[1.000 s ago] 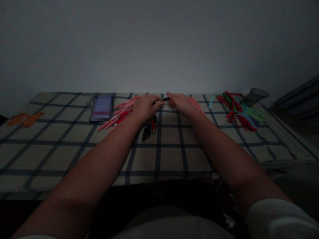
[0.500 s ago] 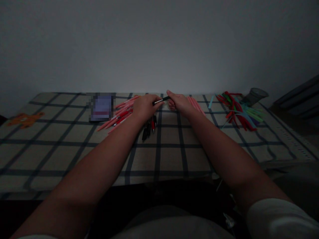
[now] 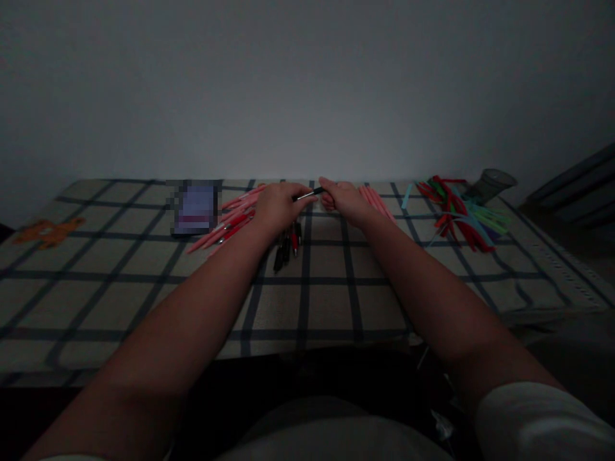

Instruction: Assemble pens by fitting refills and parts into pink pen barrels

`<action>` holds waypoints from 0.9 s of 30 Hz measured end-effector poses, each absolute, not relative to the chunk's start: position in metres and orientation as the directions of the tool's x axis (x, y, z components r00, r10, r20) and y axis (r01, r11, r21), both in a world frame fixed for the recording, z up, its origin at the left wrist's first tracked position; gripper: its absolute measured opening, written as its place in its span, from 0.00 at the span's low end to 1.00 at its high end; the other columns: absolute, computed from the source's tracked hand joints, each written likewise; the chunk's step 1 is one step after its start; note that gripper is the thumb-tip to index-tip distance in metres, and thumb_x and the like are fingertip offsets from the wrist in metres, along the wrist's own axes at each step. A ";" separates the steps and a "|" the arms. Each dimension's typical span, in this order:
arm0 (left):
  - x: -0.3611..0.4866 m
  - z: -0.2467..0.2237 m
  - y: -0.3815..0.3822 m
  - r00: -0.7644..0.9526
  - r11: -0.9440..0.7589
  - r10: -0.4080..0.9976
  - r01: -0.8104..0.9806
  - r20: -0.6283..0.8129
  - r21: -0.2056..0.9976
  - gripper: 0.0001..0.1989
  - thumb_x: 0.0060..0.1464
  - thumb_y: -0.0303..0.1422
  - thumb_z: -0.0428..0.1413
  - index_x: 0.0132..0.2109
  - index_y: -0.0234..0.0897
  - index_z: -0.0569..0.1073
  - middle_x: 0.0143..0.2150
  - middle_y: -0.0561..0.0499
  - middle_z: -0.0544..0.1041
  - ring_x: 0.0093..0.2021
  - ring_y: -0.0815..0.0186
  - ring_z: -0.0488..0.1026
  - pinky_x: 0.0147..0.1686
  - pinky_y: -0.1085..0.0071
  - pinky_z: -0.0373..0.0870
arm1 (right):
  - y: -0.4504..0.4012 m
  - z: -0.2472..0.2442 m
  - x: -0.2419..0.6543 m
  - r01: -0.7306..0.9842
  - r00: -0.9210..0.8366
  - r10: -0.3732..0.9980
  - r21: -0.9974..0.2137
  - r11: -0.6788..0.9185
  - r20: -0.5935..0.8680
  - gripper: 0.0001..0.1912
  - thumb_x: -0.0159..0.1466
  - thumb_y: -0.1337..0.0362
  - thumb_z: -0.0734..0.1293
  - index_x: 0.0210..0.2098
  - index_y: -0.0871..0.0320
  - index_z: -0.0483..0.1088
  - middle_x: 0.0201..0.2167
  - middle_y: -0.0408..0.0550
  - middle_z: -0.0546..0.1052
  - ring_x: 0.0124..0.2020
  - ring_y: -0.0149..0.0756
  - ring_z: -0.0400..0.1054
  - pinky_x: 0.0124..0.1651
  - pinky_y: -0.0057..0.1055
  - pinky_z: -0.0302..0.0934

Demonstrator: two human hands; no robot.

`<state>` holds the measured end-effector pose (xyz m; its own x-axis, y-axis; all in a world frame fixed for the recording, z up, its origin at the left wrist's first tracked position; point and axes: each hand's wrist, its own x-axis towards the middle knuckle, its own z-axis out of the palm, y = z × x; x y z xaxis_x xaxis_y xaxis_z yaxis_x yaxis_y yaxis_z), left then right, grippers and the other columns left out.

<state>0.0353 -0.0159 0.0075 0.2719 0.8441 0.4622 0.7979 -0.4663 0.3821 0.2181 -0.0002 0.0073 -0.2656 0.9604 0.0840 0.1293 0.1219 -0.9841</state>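
Observation:
A slim black pen (image 3: 310, 193) with a lighter, silvery stretch spans the gap between my two hands above the table. My left hand (image 3: 280, 203) pinches its left end between thumb and fingers. My right hand (image 3: 343, 198) is closed round the other end, thumb on top. Under my left wrist lies a small bunch of black and red pens (image 3: 287, 248). Pink pens or sticks (image 3: 233, 218), some with red parts, are spread to the left, partly hidden by my left arm. More pink sticks (image 3: 377, 203) lie beyond my right wrist.
On the checked tablecloth (image 3: 327, 301) a tablet or phone with a blurred screen (image 3: 196, 208) lies at left, an orange object (image 3: 50, 232) farther left. At right are colourful fuzzy strips (image 3: 459, 218) and a dark see-through cup (image 3: 492, 184), tipped over. A wall rises behind.
Both hands keep their grip on the pen. My right hand has shifted very slightly left and down; the things on the table stay where they were.

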 end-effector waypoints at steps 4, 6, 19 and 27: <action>0.033 0.004 -0.009 0.327 -0.538 0.818 0.726 0.473 0.428 0.15 0.64 0.44 0.59 0.45 0.41 0.85 0.39 0.48 0.85 0.44 0.60 0.80 0.49 0.66 0.71 | -0.001 0.008 0.218 0.138 -0.267 0.961 -0.984 0.115 0.074 0.31 0.73 0.45 0.63 0.18 0.53 0.53 0.14 0.36 0.55 0.18 0.27 0.48 0.23 0.27 0.47; 0.032 0.002 -0.006 0.375 -0.559 0.815 0.711 0.442 0.427 0.18 0.67 0.44 0.55 0.38 0.41 0.84 0.32 0.50 0.83 0.40 0.61 0.79 0.52 0.65 0.71 | -0.001 0.009 0.217 0.130 -0.288 0.955 -0.985 0.116 0.074 0.29 0.73 0.47 0.63 0.20 0.53 0.54 0.15 0.35 0.54 0.18 0.27 0.47 0.23 0.26 0.48; 0.036 0.001 -0.014 0.330 -0.520 0.811 0.783 0.483 0.340 0.18 0.66 0.46 0.56 0.48 0.41 0.85 0.41 0.46 0.85 0.47 0.56 0.80 0.54 0.63 0.70 | 0.005 0.007 0.219 0.180 -0.244 0.965 -0.974 0.138 0.091 0.27 0.76 0.54 0.60 0.21 0.55 0.58 0.15 0.38 0.60 0.18 0.26 0.53 0.23 0.25 0.51; 0.034 -0.003 -0.012 0.311 -0.485 0.813 0.830 0.492 0.276 0.18 0.66 0.47 0.56 0.52 0.44 0.83 0.50 0.46 0.84 0.53 0.55 0.78 0.54 0.62 0.69 | 0.017 -0.006 0.225 0.220 -0.159 0.977 -0.960 0.176 0.143 0.31 0.69 0.38 0.63 0.22 0.53 0.57 0.15 0.38 0.59 0.17 0.28 0.52 0.22 0.28 0.48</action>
